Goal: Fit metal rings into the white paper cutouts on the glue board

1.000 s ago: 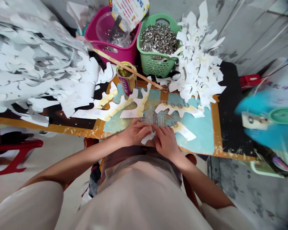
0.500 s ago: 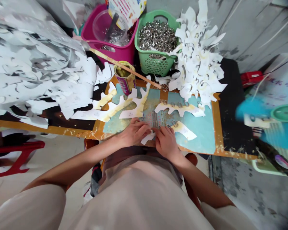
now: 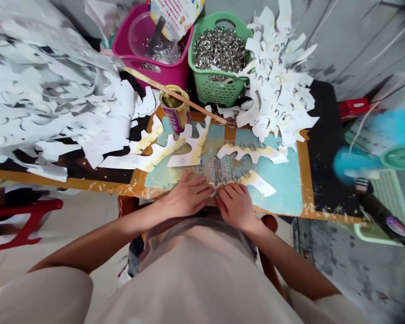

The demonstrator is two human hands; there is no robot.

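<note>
A white cut-out piece (image 3: 261,183) with yellowish glue along its tabbed edge lies at the table's front, several metal rings along that edge. My left hand (image 3: 189,194) rests over its left end, fingers stretched out and slightly apart. My right hand (image 3: 236,202) is closed on its lower edge, fingers together and thumb tucked toward the table edge. Under both palms part of the piece is hidden. Just beyond, a similar ringed piece (image 3: 253,153) lies on the blue-green mat (image 3: 283,193). Glue-smeared pieces without visible rings (image 3: 189,153) lie to the left.
A glue tin (image 3: 177,112) stands behind, a wooden stick (image 3: 189,102) across it. Farther back are a magenta basket (image 3: 138,67) and a green basket (image 3: 219,92) of metal rings. White cut-outs pile up at left (image 3: 54,108) and right (image 3: 273,85). A red stool (image 3: 30,220) stands at left.
My left hand's fingers have straightened and lowered over the piece's left end. My right hand has shifted slightly toward me, and more rings show along the edge.
</note>
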